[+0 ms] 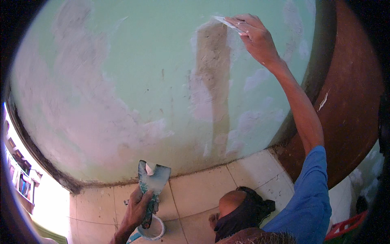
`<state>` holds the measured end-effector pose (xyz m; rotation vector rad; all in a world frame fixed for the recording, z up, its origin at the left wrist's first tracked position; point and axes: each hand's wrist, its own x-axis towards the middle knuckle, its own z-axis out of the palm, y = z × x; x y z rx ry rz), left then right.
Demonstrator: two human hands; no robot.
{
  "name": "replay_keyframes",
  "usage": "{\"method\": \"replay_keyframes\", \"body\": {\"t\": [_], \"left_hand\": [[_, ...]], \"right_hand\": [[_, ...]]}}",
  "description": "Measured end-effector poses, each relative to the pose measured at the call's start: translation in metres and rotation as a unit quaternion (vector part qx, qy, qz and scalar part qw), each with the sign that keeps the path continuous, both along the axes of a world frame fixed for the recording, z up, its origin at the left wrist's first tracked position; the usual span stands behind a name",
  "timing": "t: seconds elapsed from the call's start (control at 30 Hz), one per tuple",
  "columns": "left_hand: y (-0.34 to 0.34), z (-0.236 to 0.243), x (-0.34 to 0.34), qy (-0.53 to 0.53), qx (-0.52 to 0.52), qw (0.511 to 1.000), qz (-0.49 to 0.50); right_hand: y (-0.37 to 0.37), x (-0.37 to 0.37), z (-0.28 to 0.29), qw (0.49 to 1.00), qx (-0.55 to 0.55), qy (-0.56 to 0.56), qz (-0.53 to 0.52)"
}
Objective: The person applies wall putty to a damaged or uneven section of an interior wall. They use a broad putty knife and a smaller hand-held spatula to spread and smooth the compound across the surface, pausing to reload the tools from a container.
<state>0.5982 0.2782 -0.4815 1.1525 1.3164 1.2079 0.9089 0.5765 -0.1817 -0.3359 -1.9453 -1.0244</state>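
The right hand (258,37) is raised to the wall (154,53), fingers closed on a spreader (230,24). The spreader is a thin, flat, whitish plate; it sits tilted at the upper end of a strip (213,61). The strip is brown, rough and pitted, vertical, wider at the top and narrower toward the floor (203,191).

The wall is pale green paint with irregular patches (79,61) of chalky, off-white filler, the largest on the left side. Dark grime marks its lower edge.

The left hand (140,205) is held low, fingers wrapped around the handle of a scraper (161,177), thumb toward the blade. The blade is flat, flares toward its upper edge and carries a smear of pale paste. The handle is dark and green, with a rounded lower end.

Below the left hand is a round bucket (162,233) with a pale rim. The floor is smooth beige tile with straight, dark joints. To the right is a reddish-brown panel (345,101) with a white streak.
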Motion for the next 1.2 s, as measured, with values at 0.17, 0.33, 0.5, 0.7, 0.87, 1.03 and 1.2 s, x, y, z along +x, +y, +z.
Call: {"method": "replay_keyframes", "body": {"t": [0.17,0.33,0.5,0.7,0.87,1.03,1.2], "left_hand": [[-0.002,0.011,0.002,0.011,-0.025,1.0,-0.007],[-0.001,0.007,0.0,0.003,-0.025,1.0,-0.013],[-0.002,0.006,0.0,-0.005,-0.031,0.999,0.001],[-0.004,0.008,0.001,0.001,-0.021,1.0,0.01],[-0.003,0.012,0.004,-0.017,-0.023,1.0,0.0],[-0.003,0.01,0.004,-0.013,-0.011,1.0,-0.001],[-0.003,0.009,0.003,0.011,-0.038,0.999,0.02]], "right_hand": [[0.0,-0.02,0.003,0.998,0.049,-0.018,-0.04],[0.014,-0.032,0.003,0.986,0.144,-0.028,-0.076],[0.033,-0.022,-0.055,0.992,0.088,-0.03,-0.08],[0.023,0.003,-0.062,0.993,0.08,0.007,-0.09],[0.02,-0.027,-0.009,0.988,0.122,0.061,-0.07],[0.025,-0.038,-0.032,0.99,0.117,0.001,-0.073],[0.028,-0.026,-0.069,0.992,0.086,-0.035,-0.086]]}}
